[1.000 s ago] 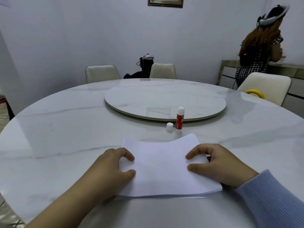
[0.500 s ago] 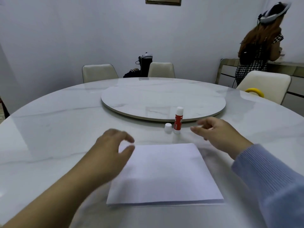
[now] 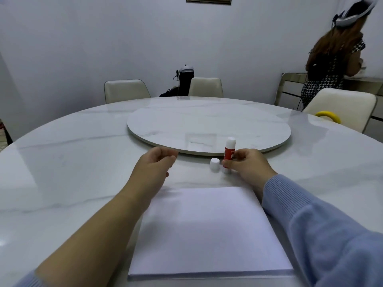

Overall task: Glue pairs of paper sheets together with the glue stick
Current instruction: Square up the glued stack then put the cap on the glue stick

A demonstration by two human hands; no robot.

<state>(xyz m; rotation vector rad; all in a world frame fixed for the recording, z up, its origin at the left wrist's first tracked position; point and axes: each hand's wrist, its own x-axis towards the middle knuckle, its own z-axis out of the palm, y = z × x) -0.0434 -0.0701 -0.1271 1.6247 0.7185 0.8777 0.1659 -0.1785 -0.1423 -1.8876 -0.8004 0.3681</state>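
Observation:
A stack of white paper sheets (image 3: 207, 230) lies flat on the marble table in front of me. Beyond it a red and white glue stick (image 3: 229, 150) stands upright, its white cap (image 3: 214, 164) standing just to its left. My right hand (image 3: 246, 166) grips the lower part of the glue stick between thumb and fingers. My left hand (image 3: 154, 168) hovers above the table left of the cap, fingers loosely curled and holding nothing.
A round turntable (image 3: 207, 125) sits in the middle of the marble table (image 3: 72, 162). Cream chairs (image 3: 125, 91) stand around it, one at the right with a yellow ring (image 3: 328, 117). A person (image 3: 333, 59) stands at a sideboard at the back right.
Both hands left the paper stack and moved forward. My right hand reached the glue stick and closed around it; my left hand advanced towards the cap.

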